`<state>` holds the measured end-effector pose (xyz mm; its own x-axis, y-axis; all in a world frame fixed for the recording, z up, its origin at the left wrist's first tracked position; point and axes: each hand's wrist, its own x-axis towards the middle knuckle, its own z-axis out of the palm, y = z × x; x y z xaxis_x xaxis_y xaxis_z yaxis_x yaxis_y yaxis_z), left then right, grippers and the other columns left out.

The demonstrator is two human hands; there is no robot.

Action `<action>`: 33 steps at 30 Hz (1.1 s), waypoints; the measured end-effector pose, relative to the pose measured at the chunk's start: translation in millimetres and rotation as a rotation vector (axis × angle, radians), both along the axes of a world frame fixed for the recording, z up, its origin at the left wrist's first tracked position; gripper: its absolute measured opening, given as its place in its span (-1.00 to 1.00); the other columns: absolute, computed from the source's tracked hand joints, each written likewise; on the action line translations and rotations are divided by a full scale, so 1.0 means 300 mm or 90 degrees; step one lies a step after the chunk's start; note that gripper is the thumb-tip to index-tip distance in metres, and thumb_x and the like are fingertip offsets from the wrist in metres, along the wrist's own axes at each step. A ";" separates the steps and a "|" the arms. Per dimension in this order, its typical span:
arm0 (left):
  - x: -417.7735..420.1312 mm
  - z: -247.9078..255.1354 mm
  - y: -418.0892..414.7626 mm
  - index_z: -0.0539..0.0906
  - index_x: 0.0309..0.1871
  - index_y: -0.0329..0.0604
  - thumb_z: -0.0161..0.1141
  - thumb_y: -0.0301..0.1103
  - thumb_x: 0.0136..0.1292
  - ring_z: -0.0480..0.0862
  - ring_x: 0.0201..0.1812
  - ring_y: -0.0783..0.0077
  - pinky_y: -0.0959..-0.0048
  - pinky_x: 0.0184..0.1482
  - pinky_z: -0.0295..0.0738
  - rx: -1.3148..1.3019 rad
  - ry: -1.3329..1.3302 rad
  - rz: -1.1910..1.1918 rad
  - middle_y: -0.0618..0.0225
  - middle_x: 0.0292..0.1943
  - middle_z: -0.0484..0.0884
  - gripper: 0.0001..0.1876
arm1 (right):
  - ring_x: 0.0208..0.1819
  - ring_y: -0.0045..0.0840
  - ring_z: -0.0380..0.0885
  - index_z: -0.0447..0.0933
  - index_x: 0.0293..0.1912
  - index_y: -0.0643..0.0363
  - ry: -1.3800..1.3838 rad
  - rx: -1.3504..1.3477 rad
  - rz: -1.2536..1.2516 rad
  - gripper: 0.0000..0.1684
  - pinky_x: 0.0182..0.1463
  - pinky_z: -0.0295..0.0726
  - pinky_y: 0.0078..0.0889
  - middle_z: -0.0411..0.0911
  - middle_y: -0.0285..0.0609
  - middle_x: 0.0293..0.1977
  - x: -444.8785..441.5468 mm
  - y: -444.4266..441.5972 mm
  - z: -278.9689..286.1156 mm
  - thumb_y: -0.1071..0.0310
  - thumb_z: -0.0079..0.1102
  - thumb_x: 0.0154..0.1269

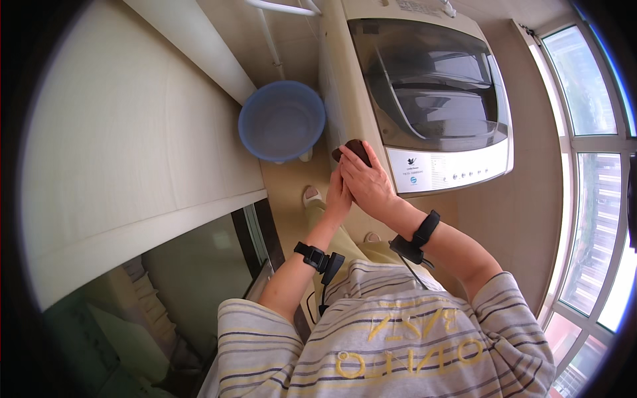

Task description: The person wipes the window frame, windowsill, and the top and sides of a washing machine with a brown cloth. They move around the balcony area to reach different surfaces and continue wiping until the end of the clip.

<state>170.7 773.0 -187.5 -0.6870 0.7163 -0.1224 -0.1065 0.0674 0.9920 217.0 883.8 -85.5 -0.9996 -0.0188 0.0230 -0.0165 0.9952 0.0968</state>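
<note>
A small, rounded dark brown object point(356, 147) shows past my fingertips; most of it is covered, so what it is cannot be told. My right hand point(369, 185) lies over it with the fingers stretched along its surface. Pressed against the right hand from the left side is my left hand point(339, 195), its fingers partly hidden, with the object held between the two. Both hands are in the air by the front left corner of a top-loading washing machine point(356, 107). Its dark see-through lid point(433, 84) is down, above a white control panel point(448, 169).
A blue plastic basin point(281, 122) stands between the washing machine and a pale wall panel point(139, 109). A white pipe point(199, 45) runs beside it. Windows point(582, 84) line the right side. At lower left is a glass panel point(199, 263). Black straps with devices point(318, 258) circle both wrists.
</note>
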 end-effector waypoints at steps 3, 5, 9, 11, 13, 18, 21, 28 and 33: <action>0.129 -0.021 -0.002 0.15 0.59 -0.23 -0.05 -0.27 0.62 0.38 0.45 0.06 0.23 0.45 0.29 0.064 0.019 0.092 0.02 0.47 0.32 -0.43 | 0.59 -0.32 0.08 0.65 0.09 0.20 0.097 -0.054 0.020 -0.53 0.66 -0.09 0.10 0.52 -0.26 0.27 0.137 -0.017 0.006 0.30 0.20 0.18; 0.205 -0.031 0.009 0.16 0.58 -0.23 -0.03 -0.28 0.61 0.36 0.46 0.02 0.18 0.47 0.26 0.092 0.058 0.164 0.00 0.48 0.30 -0.43 | 0.60 -0.33 0.08 0.55 0.22 0.16 0.117 -0.053 0.030 -0.47 0.65 -0.06 0.07 0.45 -0.26 0.35 0.220 -0.005 -0.001 0.29 0.19 0.24; 0.326 0.134 0.035 0.14 0.58 -0.23 0.09 -0.37 0.54 0.34 0.45 -0.12 0.13 0.45 0.27 -0.158 0.323 0.243 -0.10 0.46 0.26 -0.37 | 0.60 -0.33 0.08 0.43 0.31 0.04 0.131 -0.111 0.030 -0.46 0.67 -0.07 0.00 0.29 -0.26 0.48 0.328 0.047 -0.027 0.32 0.13 0.35; 0.361 0.146 0.045 0.20 0.57 -0.20 0.18 -0.42 0.45 0.31 0.43 -0.20 0.05 0.44 0.26 -0.176 0.404 0.260 -0.14 0.48 0.22 -0.32 | 0.60 -0.33 0.08 0.45 0.28 0.04 0.165 -0.139 0.020 -0.50 0.67 -0.07 -0.02 0.29 -0.24 0.48 0.363 0.067 -0.044 0.30 0.14 0.36; 0.395 0.180 0.060 0.24 0.56 -0.20 0.21 -0.43 0.43 0.31 0.42 -0.21 0.02 0.43 0.25 -0.228 0.491 0.263 -0.13 0.50 0.20 -0.33 | 0.59 -0.34 0.11 0.47 0.24 0.04 0.182 -0.126 0.010 -0.54 0.66 -0.03 -0.03 0.33 -0.22 0.46 0.400 0.086 -0.047 0.28 0.14 0.36; 0.488 0.204 0.102 0.29 0.54 -0.19 0.31 -0.40 0.34 0.24 0.42 -0.28 -0.08 0.44 0.22 -0.289 0.584 0.197 -0.14 0.53 0.15 -0.28 | 0.60 -0.36 0.09 0.48 0.24 0.00 0.213 -0.116 -0.019 -0.51 0.66 -0.04 -0.03 0.33 -0.26 0.46 0.489 0.150 -0.063 0.26 0.20 0.31; 0.541 0.216 0.132 0.27 0.55 -0.20 0.33 -0.38 0.32 0.20 0.44 -0.31 -0.12 0.46 0.18 -0.311 0.623 0.141 -0.15 0.55 0.10 -0.24 | 0.62 -0.33 0.04 0.45 0.27 0.00 0.194 -0.129 -0.031 -0.40 0.68 -0.08 -0.04 0.27 -0.21 0.49 0.537 0.190 -0.058 0.27 0.30 0.22; 0.594 0.143 0.192 0.18 0.58 -0.24 0.38 -0.25 0.27 0.13 0.48 -0.41 -0.20 0.47 0.18 -0.283 0.751 0.001 -0.18 0.56 0.06 -0.13 | 0.61 -0.29 0.06 0.45 0.13 0.06 0.263 -0.167 -0.098 -0.55 0.68 -0.06 0.01 0.29 -0.15 0.47 0.676 0.268 -0.125 0.33 0.23 0.23; 0.608 0.110 0.239 0.10 0.61 -0.25 0.39 -0.28 0.25 0.01 0.54 -0.42 -0.22 0.52 0.07 -0.217 0.778 -0.127 -0.20 0.59 -0.06 -0.06 | 0.60 -0.28 0.08 0.46 0.06 0.12 0.332 -0.239 -0.191 -0.69 0.66 -0.02 0.04 0.27 -0.13 0.49 0.743 0.302 -0.146 0.36 0.11 0.33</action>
